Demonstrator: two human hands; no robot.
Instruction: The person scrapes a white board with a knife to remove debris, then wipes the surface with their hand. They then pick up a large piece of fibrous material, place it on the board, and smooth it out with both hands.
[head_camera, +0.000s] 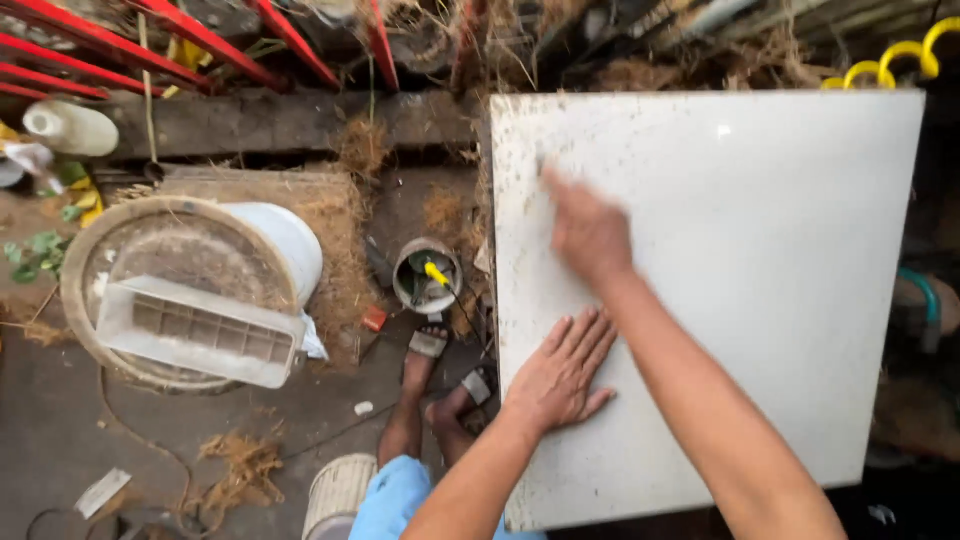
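Observation:
A large white square tile (760, 260) lies flat in front of me, speckled with dirt along its left edge. My left hand (560, 370) rests palm down on the tile near its lower left, fingers spread. My right hand (585, 230) is higher up on the tile's left part and blurred; I cannot tell whether it holds anything. My feet in sandals (440, 375) stand on the ground just left of the tile.
A small can (427, 275) with a yellow-handled tool stands left of the tile. A white bucket (180, 290) topped by a round sieve and a plastic tray sits further left. Red metal bars (150, 45), a wooden beam (270, 120), a plastic bottle (70, 128) and dry fibres lie around.

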